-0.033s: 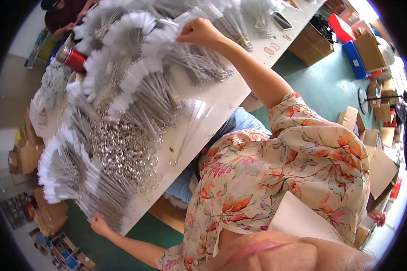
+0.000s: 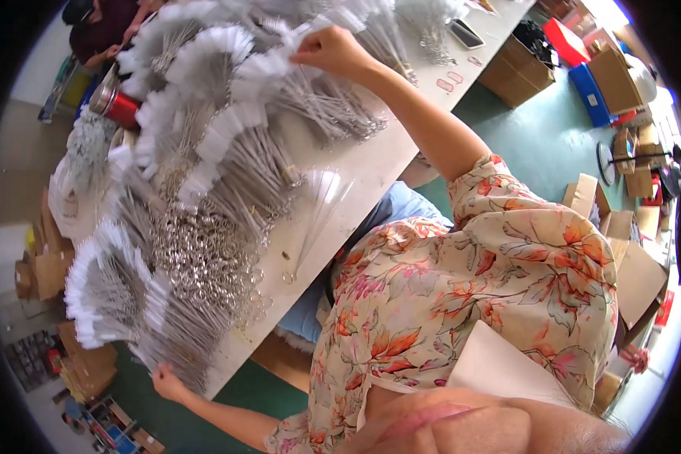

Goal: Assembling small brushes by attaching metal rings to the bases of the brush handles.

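Bundles of thin wire brushes [image 2: 242, 144] with white bristle ends and grey wire stems cover the white table [image 2: 340, 208]. At the far middle, my right hand [image 2: 331, 51] is closed in a pinch above the bristles of one bundle. What lies between its fingertips is too small to make out. My left hand [image 2: 169, 383] is at the table's near left edge, fingers closed against the wire ends of a brush bundle [image 2: 185, 333]. Whatever it grips there is hidden. A heap of shiny wire loops [image 2: 204, 246] lies between the bundles, and a few loose brushes [image 2: 314, 219] lie apart near the front edge.
A red tin [image 2: 115, 104] and a phone [image 2: 465, 33] stand and lie on the table. Small pink-edged tags [image 2: 449, 80] are near the phone. Another person [image 2: 106, 34] is at the far left. Cardboard boxes [image 2: 516, 72] and a blue bin [image 2: 590, 94] stand on the green floor.
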